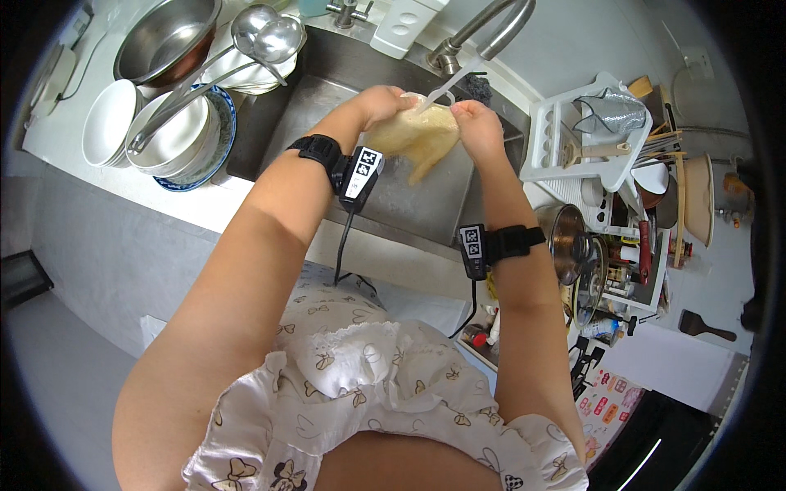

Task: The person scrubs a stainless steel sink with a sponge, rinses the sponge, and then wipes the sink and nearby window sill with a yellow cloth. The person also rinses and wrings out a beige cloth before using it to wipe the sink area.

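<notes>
A wet, pale yellow cloth hangs spread between my two hands above the stainless steel sink. My left hand grips its upper left edge, and my right hand pinches the upper right edge. Water from the curved metal faucet runs onto the cloth's top edge between the hands. The lower part of the cloth droops to a point over the basin. The fingers behind the cloth are hidden.
Left of the sink stand white bowls, metal ladles, stacked white plates and a large metal basin. A white rack with utensils stands at the right, near a lidded pot. Dark mesh lies behind the sink.
</notes>
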Action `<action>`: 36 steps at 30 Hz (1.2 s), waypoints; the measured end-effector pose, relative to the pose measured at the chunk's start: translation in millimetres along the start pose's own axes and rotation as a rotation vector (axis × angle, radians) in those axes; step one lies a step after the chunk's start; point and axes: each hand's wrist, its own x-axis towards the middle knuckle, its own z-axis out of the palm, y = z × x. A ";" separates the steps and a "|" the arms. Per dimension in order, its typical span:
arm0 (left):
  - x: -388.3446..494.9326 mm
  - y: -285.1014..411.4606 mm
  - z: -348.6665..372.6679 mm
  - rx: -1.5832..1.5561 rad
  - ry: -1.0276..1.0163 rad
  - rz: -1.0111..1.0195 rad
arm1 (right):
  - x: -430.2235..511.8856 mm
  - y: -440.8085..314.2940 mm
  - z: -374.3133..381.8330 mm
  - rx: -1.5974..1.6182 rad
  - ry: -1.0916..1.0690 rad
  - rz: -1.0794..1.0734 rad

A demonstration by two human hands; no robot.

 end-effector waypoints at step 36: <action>-20.9 6.2 9.6 -0.444 -0.064 0.177 | 6.3 -21.4 50.8 0.867 -0.252 0.424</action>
